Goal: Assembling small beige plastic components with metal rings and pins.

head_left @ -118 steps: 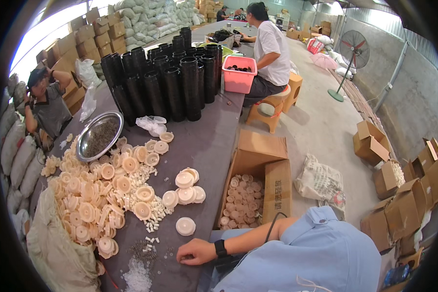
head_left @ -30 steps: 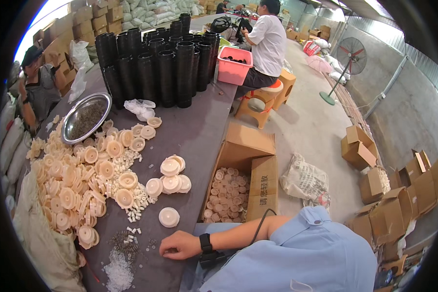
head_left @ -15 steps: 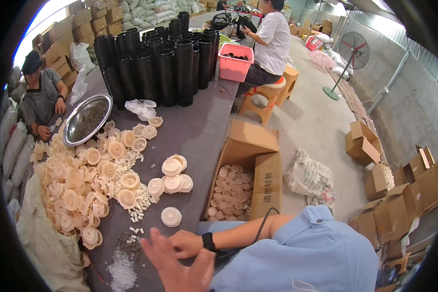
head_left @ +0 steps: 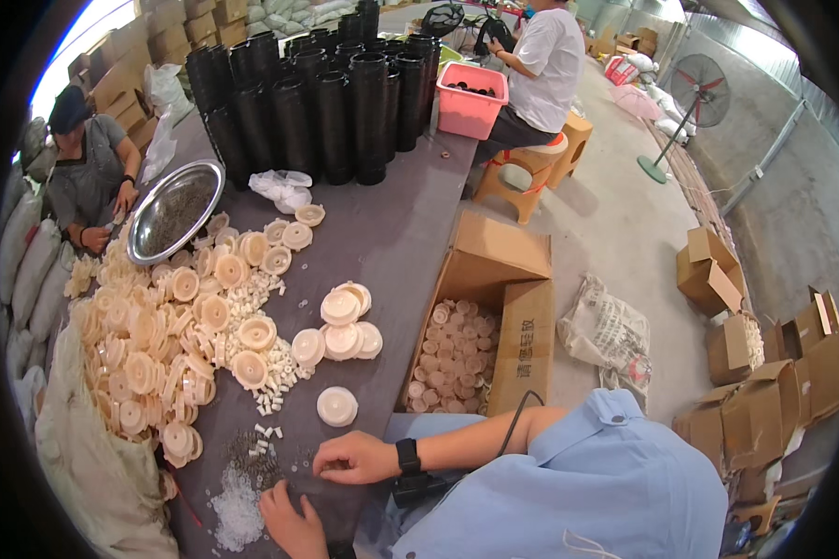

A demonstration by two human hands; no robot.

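My right hand (head_left: 356,458), with a black watch on the wrist, rests low over the dark table with curled fingers; what is under them cannot be made out. Below it my left hand (head_left: 292,526) has thumb and fingers apart, at the edge of a heap of small translucent rings (head_left: 239,514). Tiny dark metal pieces, possibly springs (head_left: 248,453), lie above the rings. Several short white cylinders (head_left: 268,432) are beside them. A single round cream plastic cap (head_left: 336,406) sits just above my right hand, and stacked caps (head_left: 343,341) lie farther off.
A large heap of cream parts (head_left: 140,359) covers the table's left, beside a metal bowl (head_left: 175,212). Black tubular stacks (head_left: 369,116) and a pink basket (head_left: 474,112) stand at the back. An open carton of caps (head_left: 529,349) adjoins the table. Two other people sit nearby.
My left hand has dropped down and left to the rings. The right hand has shifted slightly and now shows fully. The view has moved a little; the caps remain in place.
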